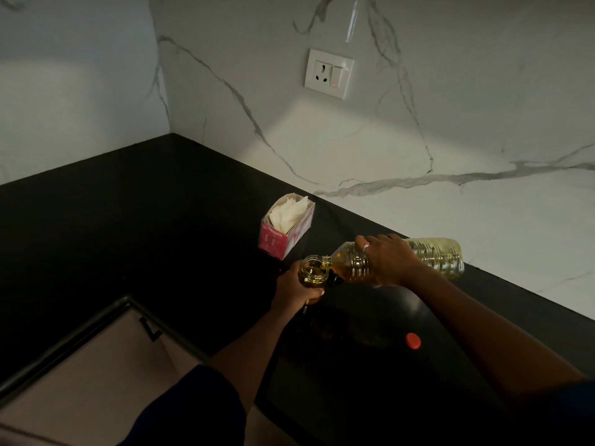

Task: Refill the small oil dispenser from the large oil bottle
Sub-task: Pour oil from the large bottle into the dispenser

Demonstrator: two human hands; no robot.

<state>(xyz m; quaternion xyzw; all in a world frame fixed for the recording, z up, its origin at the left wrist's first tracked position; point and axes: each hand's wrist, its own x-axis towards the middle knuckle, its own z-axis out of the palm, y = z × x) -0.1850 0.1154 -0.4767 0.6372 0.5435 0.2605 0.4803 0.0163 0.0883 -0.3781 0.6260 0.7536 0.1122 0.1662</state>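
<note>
The large oil bottle (434, 257) is clear ribbed plastic. It lies tilted almost level above the black worktop (161, 236), neck to the left and base to the right. Amber oil fills the neck end; the base end looks pale. The bottle mouth sits at the rim of the small oil dispenser (311, 271), a small clear glass vessel with an open round mouth and yellow oil inside. The dispenser is upright, near the front of a pink tissue box (280, 243).

The lower body of the dispenser is hidden by the left hand (291, 291). Whether its base touches the worktop cannot be told. A dark shape just below the bottle neck is too dim to identify. The middle of the bottle is covered by the right hand (388, 263).

The right-hand fingers (370, 249) are curled over the bottle and grip it; one carries a ring (366, 246). The left-hand fingers (314, 292) are wrapped round the dispenser and clamped on it. A red cap (413, 341) lies on the worktop, nearer the person, apart from both hands.
</note>
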